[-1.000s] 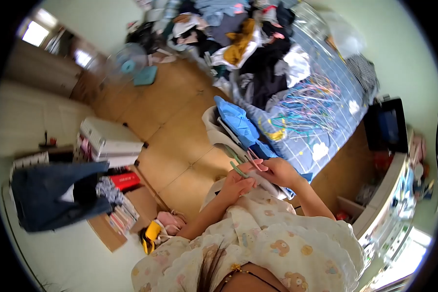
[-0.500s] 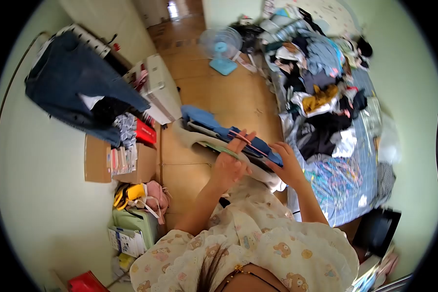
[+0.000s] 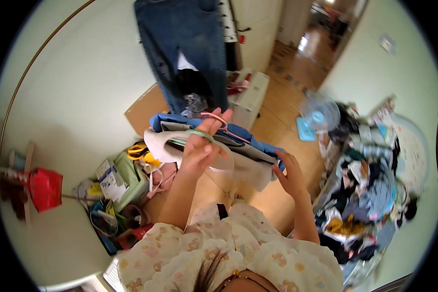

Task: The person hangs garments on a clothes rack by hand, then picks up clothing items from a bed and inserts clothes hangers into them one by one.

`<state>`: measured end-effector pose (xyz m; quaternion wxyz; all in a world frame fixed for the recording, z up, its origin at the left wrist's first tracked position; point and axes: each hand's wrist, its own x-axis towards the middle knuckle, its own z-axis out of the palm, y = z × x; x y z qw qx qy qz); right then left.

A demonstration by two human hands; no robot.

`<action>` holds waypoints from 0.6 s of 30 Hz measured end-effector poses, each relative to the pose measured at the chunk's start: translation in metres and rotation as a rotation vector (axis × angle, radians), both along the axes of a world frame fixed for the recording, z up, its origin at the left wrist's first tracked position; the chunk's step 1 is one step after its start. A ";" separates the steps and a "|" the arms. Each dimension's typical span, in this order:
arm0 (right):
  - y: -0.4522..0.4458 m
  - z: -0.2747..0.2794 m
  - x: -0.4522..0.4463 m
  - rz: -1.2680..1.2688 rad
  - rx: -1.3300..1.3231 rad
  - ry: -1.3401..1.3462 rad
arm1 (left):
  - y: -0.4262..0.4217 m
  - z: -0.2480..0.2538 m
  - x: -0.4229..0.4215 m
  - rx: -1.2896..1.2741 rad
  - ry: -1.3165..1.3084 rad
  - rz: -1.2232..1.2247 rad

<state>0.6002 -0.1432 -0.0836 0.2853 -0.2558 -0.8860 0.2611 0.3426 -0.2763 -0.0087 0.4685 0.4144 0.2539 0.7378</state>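
My left hand point(image 3: 199, 148) is closed around clothes hangers, with a pink hanger point(image 3: 225, 127) and a green hanger point(image 3: 199, 135) passing between its fingers. Blue, grey and off-white garments hang side by side from them in front of my body. Outermost is the blue garment point(image 3: 246, 137), then a grey garment point(image 3: 173, 126), and closest to me an off-white garment point(image 3: 250, 173). At the right end, my right hand point(image 3: 292, 175) pinches the blue garment's edge between fingers and thumb. The garments cover part of the hangers.
Jeans point(image 3: 180, 44) hang ahead near the wall, beside a white suitcase point(image 3: 250, 97). A blue fan point(image 3: 319, 117) stands on the floor to the right. Heaped clothes point(image 3: 360, 194) lie on the bed at far right. Bags and a light green box point(image 3: 129, 182) sit at left.
My view and body have turned left, from the bed towards the hanging jeans. The hangers and garments came along in my left hand; my right hand stays at their right end.
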 end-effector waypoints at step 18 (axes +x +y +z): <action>0.143 0.090 -0.328 0.692 -0.491 0.153 | 0.027 0.110 -0.206 0.245 0.148 0.427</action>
